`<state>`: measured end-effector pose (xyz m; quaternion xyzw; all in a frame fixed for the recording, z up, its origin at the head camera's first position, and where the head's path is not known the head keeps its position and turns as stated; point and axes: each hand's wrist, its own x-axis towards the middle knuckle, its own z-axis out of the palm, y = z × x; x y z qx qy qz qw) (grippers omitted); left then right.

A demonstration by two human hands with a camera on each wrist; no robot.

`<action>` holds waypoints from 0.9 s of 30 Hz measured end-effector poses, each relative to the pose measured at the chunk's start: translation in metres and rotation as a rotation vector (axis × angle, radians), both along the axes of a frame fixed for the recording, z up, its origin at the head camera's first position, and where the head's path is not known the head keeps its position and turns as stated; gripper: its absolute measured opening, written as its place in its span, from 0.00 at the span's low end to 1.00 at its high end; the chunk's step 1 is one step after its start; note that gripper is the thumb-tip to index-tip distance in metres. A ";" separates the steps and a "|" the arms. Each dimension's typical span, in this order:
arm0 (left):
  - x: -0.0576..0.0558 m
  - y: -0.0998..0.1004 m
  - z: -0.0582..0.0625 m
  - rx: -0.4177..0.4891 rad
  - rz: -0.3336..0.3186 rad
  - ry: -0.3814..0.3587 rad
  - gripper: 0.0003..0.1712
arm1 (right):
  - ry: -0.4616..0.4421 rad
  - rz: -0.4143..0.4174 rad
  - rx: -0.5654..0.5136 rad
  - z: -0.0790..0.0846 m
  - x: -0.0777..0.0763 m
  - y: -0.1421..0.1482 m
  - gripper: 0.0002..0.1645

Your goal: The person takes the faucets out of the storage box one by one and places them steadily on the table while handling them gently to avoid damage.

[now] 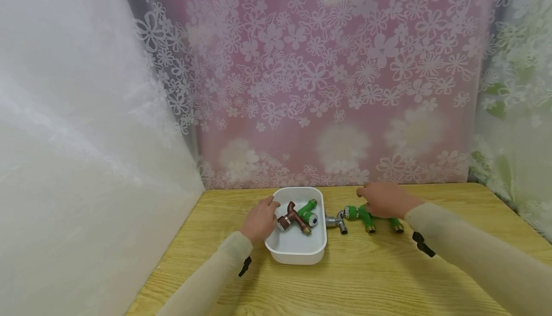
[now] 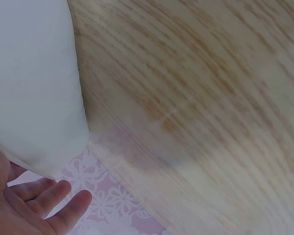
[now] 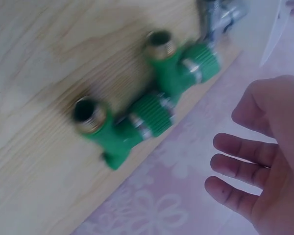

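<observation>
In the head view my left hand (image 1: pixel 260 220) rests at the left rim of a white plastic tray (image 1: pixel 297 257). In the left wrist view its fingers (image 2: pixel 71 210) are loosely extended beside the rim. Inside the tray lie a brown angle valve (image 1: pixel 295 216) with a brass threaded end and a green one (image 1: pixel 307 211). My right hand (image 1: pixel 385 200) is above two green angle valves (image 1: pixel 366 216) on the table, partly covering them. In the right wrist view, its relaxed fingers (image 3: pixel 235 196) hold nothing, apart from the green valves (image 3: pixel 120 134).
A chrome angle valve (image 1: pixel 338 222) lies against the tray's right side, close to the nearer green valve. The wooden table (image 1: pixel 366 277) ends at a pink flowered curtain (image 1: pixel 302 115) behind. A white sheet (image 1: pixel 86 139) hangs on the left and a leaf-patterned curtain (image 1: pixel 513 115) on the right.
</observation>
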<state>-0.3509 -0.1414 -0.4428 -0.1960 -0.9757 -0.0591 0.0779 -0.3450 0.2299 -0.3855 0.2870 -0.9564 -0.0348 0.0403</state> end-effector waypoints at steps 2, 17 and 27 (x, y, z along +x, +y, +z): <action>0.000 0.000 0.000 0.000 0.001 -0.004 0.20 | 0.031 0.028 -0.001 0.002 0.001 -0.009 0.17; 0.000 -0.002 0.000 0.007 -0.009 0.003 0.20 | 0.059 0.088 -0.010 0.011 0.001 -0.083 0.18; 0.003 -0.001 0.004 0.008 -0.003 0.009 0.21 | -0.017 0.117 -0.001 0.014 -0.004 -0.126 0.12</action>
